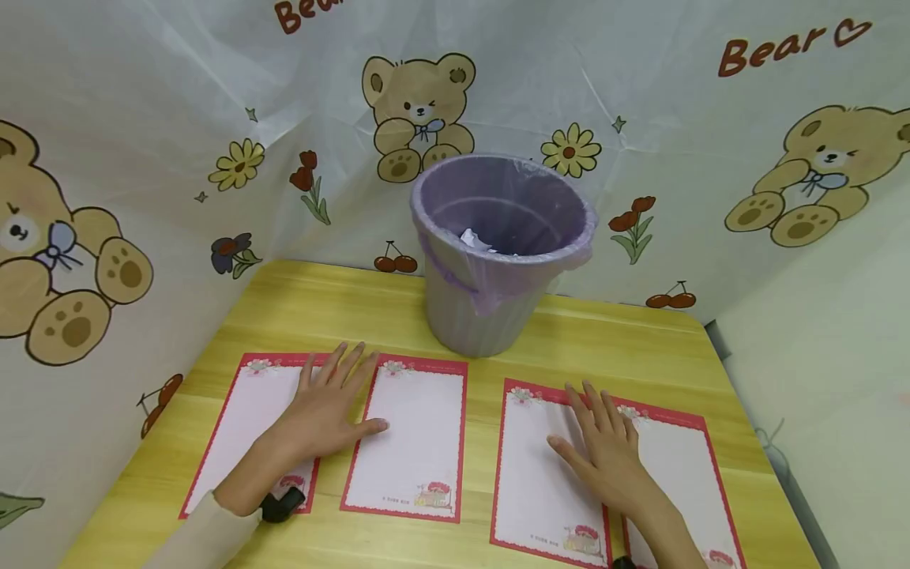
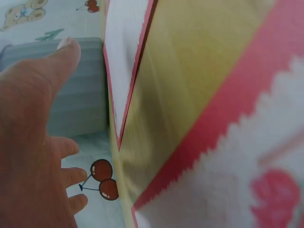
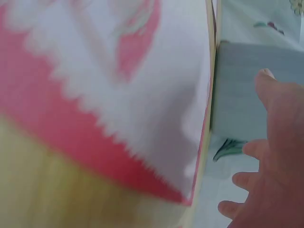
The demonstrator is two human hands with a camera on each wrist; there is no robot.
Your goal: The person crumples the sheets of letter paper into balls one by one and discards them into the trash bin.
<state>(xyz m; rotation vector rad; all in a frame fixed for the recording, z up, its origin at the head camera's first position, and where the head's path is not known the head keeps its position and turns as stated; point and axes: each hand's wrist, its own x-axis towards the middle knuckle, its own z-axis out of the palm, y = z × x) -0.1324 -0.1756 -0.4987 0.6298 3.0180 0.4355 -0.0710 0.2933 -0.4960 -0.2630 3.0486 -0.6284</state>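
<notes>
Two white sheets of paper with red borders lie under and beside my left hand (image 1: 323,415), the far-left sheet (image 1: 245,431) and the inner-left sheet (image 1: 412,435). The left hand's fingers are spread and straight over the gap between them, its thumb overlapping the inner one. My right hand (image 1: 607,458) spreads its fingers in the same way above the inner-right sheet (image 1: 536,466) and the far-right sheet (image 1: 686,482). Both hands hold nothing. In the wrist views, the left thumb (image 2: 61,59) and the right thumb (image 3: 268,85) stick out above the paper.
A purple-grey bucket (image 1: 472,316) lined with a thin clear bag stands at the back of the yellow wooden table (image 1: 327,296). White crumpled paper (image 1: 475,240) shows inside it. Behind and left hangs a white cloth (image 1: 498,87) printed with bears, flowers and cherries.
</notes>
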